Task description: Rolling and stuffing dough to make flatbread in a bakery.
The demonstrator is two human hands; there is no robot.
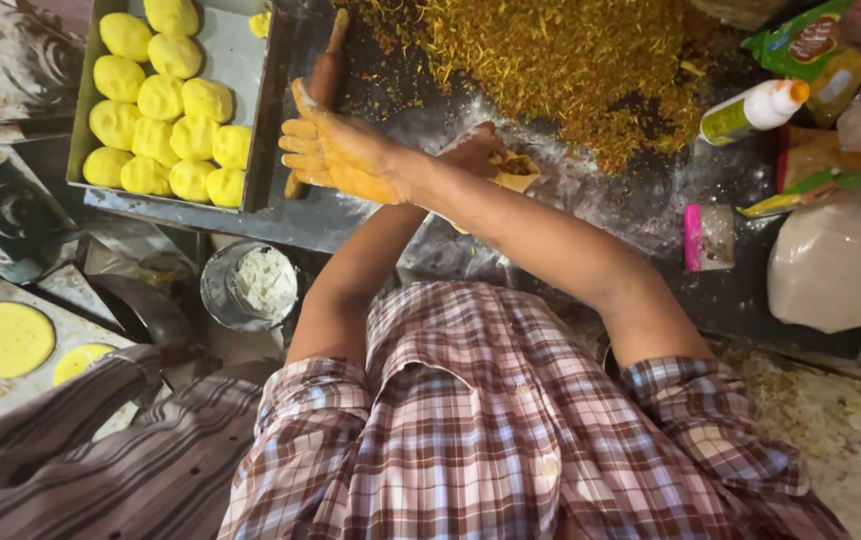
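Observation:
My arms are crossed over a dark, floured worktop [641, 215]. My right hand [336, 152], stained yellow, lies across a wooden rolling pin [328, 62] beside the tray, fingers wrapped over it and thumb along it. My left hand [473, 148] reaches under my right forearm and holds a small piece of yellow dough [517, 172] with filling on it. The left hand is mostly hidden by the right arm.
A metal tray [241, 60] of several yellow dough balls [164, 98] stands at the left. A heap of yellow-green crumbly filling [561, 60] lies ahead. A steel cup of flour [251, 285], flat yellow discs [6, 338], a squeeze bottle [756, 108], plastic bags [831, 265] and another person's striped sleeve [81, 450] surround me.

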